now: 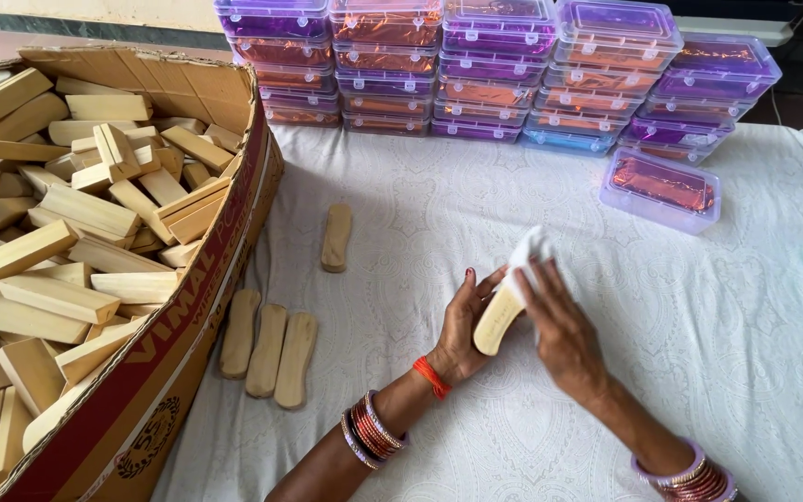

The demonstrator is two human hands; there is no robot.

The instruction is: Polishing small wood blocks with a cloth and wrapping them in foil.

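— one block (498, 320) up off the surface (745, 353), pinched at its lower end in the left hand (465, 327), thumb and fingers closed round it.
— and the right hand (559, 330)?
— folded over a white cloth (524, 253), pressing it against the block's upper end.
— heavy?
— probably not. pale wood, flat, rounded ends, smooth faces. looks stiff and light, unlikely to crack or bend.
— slippery?
— likely a bit, given the smooth finish. best gripped across the narrow edges near one end, leaving the broad faces free for the cloth.
— cloth itself?
— soft, limp, bunched up; needs a whole-palm hold.
— more blocks around?
— three (267, 349) side by side near the box (188, 316), one (335, 237) alone further up. rougher wood pieces (58, 251) heaped inside the box.
— far side?
— stacked clear cases (476, 65) with purple and orange foil, one case (662, 189) apart on the surface.
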